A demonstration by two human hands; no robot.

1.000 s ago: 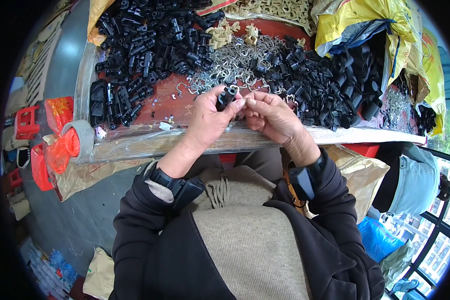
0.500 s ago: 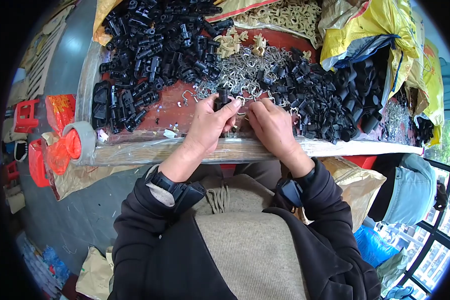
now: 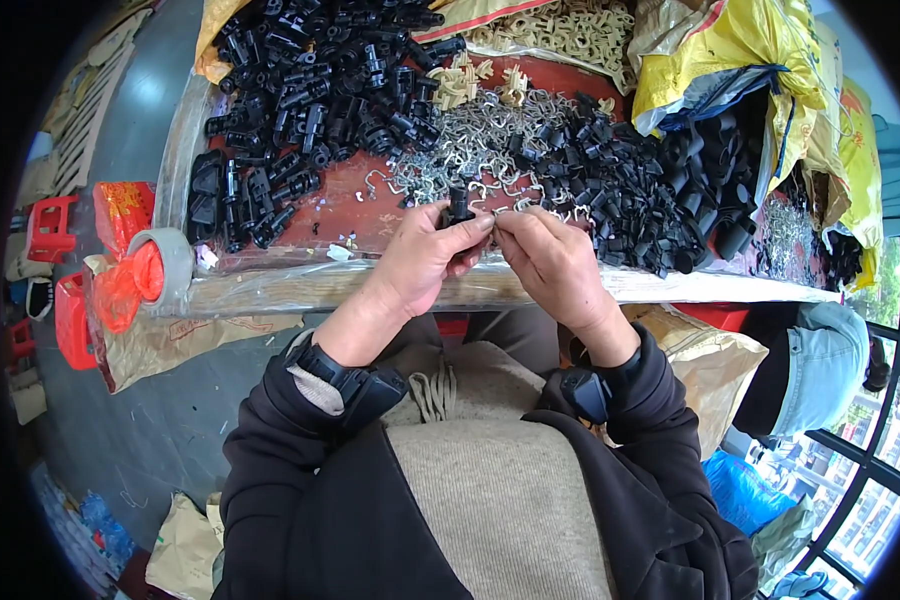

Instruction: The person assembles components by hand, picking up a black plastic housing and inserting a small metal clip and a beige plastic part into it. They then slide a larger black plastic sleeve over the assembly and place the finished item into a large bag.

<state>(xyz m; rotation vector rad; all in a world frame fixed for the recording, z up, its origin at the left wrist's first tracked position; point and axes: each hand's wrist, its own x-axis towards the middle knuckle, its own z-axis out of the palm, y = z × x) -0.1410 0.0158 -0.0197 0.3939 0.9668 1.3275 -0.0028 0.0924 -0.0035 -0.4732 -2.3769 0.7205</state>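
Note:
Over the table's near edge, my left hand is closed round a black plastic tubular fitting, whose upper end rises between thumb and fingers. Beside it, my right hand pinches with thumb and forefinger close against the left thumb tip. Whatever lies in that pinch is too small to make out. Just beyond both hands is a heap of bent metal hooks. Small black plastic pieces are piled to the right of it, and larger black fittings to the left.
The red tabletop has a plastic-wrapped wooden edge. Cream plastic clips fill a bag at the back. Yellow sacks and black tubes stand right. A tape roll hangs at the left corner, near red stools.
My right hand has come up and in to meet the left thumb, its fingers now pinched together. The left hand has shifted slightly right, still holding the black fitting.

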